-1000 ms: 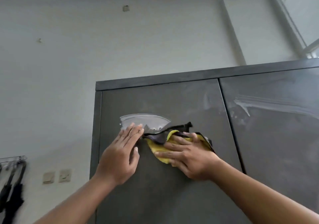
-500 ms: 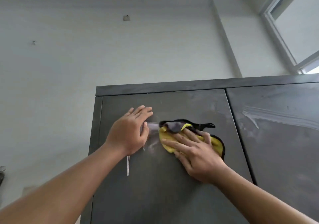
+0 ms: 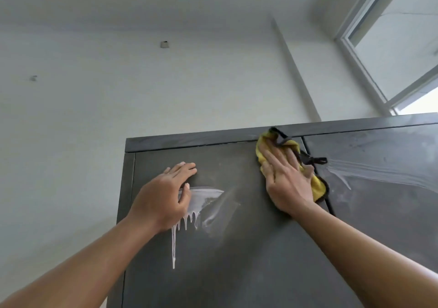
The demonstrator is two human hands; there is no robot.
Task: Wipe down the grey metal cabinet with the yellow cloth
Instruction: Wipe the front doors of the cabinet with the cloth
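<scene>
Pressing flat with the right hand (image 3: pixel 285 179) on a yellow microfibre cloth with black edging (image 3: pixel 316 184), up near the top right corner of the left door of the dark grey metal cabinet (image 3: pixel 248 248). Fingers stretched out and together, palm down on the cloth, not gripping it, just pinning it against the door. Cloth bunched up, top end reaching the cabinet's top rail, black-trimmed corner and a little loop poking out to the right across the seam between the two doors.

Left hand (image 3: pixel 166 196) resting on the same door, further left and lower, fingers loosely curled with tips touching the metal, holding nothing. Well apart from the cloth hand.

Right beside and partly under the left thumb: a patch of white foamy cleaner (image 3: pixel 203 195), smeared in an arc to the right, with several drips running down, the longest one trailing well below the wrist. Hazy wiped streak just right of that patch.

Right door carrying its own pale horizontal smear of cleaner (image 3: pixel 369 176), starting close to the cloth's black loop and running off to the right edge.

Behind the cabinet, plain white wall (image 3: pixel 142 94) with a small square fixture (image 3: pixel 164 44) high up, and a white-framed window (image 3: pixel 391 47) in the upper right corner. Both forearms bare, coming in from the bottom.
</scene>
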